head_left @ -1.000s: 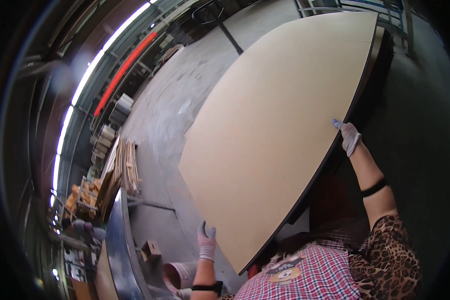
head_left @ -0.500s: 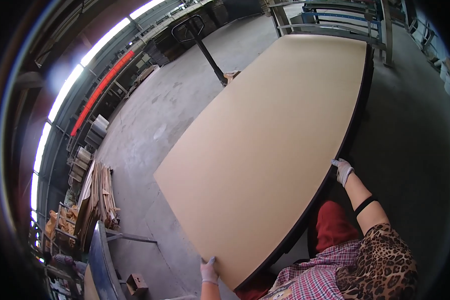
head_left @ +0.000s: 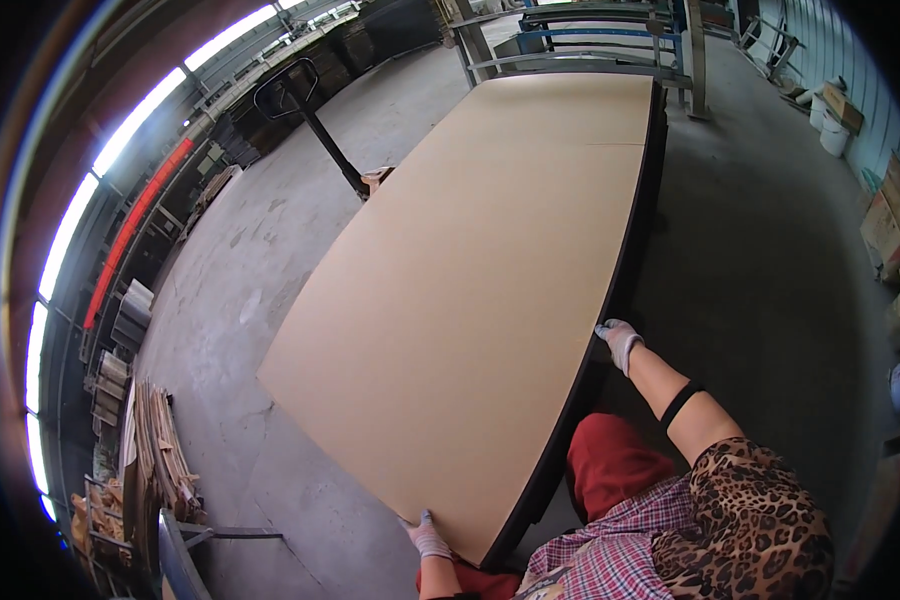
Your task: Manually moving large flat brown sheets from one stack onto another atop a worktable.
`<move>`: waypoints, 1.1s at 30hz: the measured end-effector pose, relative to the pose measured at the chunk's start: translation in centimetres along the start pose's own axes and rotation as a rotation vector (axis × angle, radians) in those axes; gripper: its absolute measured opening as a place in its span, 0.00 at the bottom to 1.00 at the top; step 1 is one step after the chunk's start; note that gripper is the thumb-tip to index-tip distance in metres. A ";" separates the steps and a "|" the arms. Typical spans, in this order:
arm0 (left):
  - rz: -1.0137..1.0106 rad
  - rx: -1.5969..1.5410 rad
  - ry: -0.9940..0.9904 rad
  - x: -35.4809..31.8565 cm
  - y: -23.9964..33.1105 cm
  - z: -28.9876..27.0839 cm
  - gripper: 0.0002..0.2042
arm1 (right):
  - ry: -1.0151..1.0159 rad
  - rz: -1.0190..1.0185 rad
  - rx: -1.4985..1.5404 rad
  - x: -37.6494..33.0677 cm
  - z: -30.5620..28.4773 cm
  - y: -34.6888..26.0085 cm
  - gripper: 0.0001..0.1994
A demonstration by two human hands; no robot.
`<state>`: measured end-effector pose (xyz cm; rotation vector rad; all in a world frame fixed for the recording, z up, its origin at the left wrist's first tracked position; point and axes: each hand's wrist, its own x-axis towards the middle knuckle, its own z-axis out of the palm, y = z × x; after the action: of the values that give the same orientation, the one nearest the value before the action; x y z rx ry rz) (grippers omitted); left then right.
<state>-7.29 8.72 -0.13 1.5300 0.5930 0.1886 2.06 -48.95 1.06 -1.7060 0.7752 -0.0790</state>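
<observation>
A large flat tan board (head_left: 450, 280) stretches away in front of me, with a dark edge or stack (head_left: 560, 430) along its right side. My left hand (head_left: 428, 538), in a light glove, is closed on the board's near edge, thumb on top and the fingers mostly hidden below. Further up the right side, my gloved right hand (head_left: 618, 342) grips the board's long edge with the arm stretched out. A short thin line crosses the board's surface near its far right end.
Beyond the board's far end stands a metal frame (head_left: 580, 62). A pallet jack handle (head_left: 320, 135) rises at its left side. Stacked strips (head_left: 160, 445) and a metal stand (head_left: 175, 555) are at lower left. White buckets (head_left: 832, 130) line the right wall.
My view has turned right, so the board and surroundings sit further left in the picture. A thin line now shows near the board's far end. Both hands still grip its edges.
</observation>
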 end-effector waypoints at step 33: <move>0.141 -0.889 0.687 -30.7 4.7 -52.3 0.28 | -1.016 -0.080 0.274 -36.7 14.6 -4.4 0.10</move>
<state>-56.87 40.46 15.34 0.6063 0.7876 0.9746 -17.91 -16.87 13.27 -1.2712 -0.0677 0.5650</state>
